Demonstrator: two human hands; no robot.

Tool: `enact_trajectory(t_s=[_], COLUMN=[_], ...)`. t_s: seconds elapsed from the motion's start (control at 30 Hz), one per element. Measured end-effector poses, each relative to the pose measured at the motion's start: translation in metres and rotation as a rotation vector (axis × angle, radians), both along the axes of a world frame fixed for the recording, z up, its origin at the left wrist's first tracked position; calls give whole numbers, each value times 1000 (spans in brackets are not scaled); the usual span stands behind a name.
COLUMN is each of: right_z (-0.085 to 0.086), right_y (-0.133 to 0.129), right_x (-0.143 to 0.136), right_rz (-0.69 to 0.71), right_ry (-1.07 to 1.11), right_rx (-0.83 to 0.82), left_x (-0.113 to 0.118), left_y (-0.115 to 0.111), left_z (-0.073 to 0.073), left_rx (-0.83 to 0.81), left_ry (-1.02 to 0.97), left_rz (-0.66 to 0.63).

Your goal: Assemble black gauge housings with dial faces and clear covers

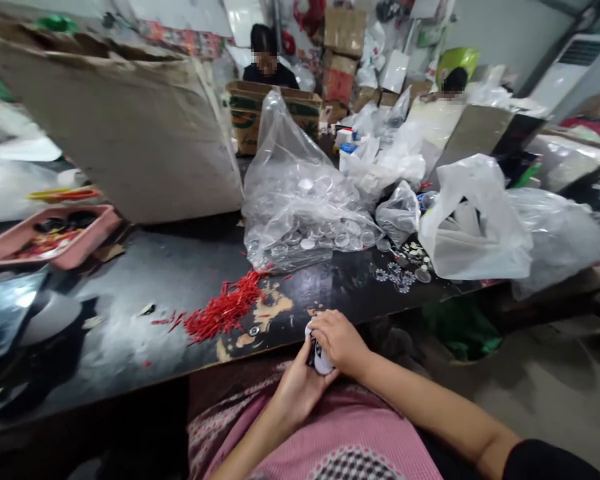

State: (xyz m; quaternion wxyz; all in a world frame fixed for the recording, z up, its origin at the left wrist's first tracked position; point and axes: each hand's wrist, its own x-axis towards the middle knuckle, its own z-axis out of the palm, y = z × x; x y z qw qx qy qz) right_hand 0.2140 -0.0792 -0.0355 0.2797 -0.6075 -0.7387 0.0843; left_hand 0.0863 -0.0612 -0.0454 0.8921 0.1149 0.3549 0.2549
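Both hands meet over my lap, just in front of the table's near edge, around a small white and black object [323, 360]. My left hand [300, 387] is closed round it from the left and below. From the right and above, my right hand [341, 341] wraps over it with bent fingers. Much of the object is hidden by the hands, so its exact shape cannot be told. Beyond them on the black table [180, 260] lie a pile of thin red pieces [225, 307] and a small round part [254, 331].
A clear bag of round transparent pieces [305, 213] stands mid-table, with small patterned discs [397, 277] to its right. White plastic bags [480, 227] are at the right. A pink tray [85, 240] and large carton [130, 133] are left. Two people sit behind.
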Motion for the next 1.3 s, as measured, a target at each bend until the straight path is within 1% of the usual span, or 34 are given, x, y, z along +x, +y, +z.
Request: enact_trajectory(t_s=[0.1,0.2,0.37,0.53,0.6,0.67,0.73,0.8,0.9,0.97,1.13,1.23,1.3], right_z=[-3,-5,-1,12,22,32,40,44,43,40,32,30,30], right_y=[-12,-19,-21,-7,2,11,19,26,33,39,55,62,66], right_x=[-7,-10,-9,-4,-2,1,6,10,15,16,25,34,39], right_rz=[-13,-40,-43,-64,-105,-161,-240,-324,-390,-393,-380,-400,-390], right_ry=[29,66,129,203,245,309,429,569,671,713,784,783,782], right_rx=[34,63,131,246,287,321,345,358,367,355,297,313,301], left_x=[-4,-6,-6,6,13,20,25,31,39,46,59,61,62], left_y=[-6,-11,-13,-2,5,11,16,20,23,24,29,31,31], left_z=[-7,-9,-1,6,10,19,29,40,52,54,49,46,45], left_rx=[-56,-65,-13,60,92,140,190,230,265,282,359,420,450], left_ry=[55,92,173,235,244,237,231,232,261,284,249,195,164], left_rz=[-29,-47,-24,28,62,91,114,135,172,180,174,146,138])
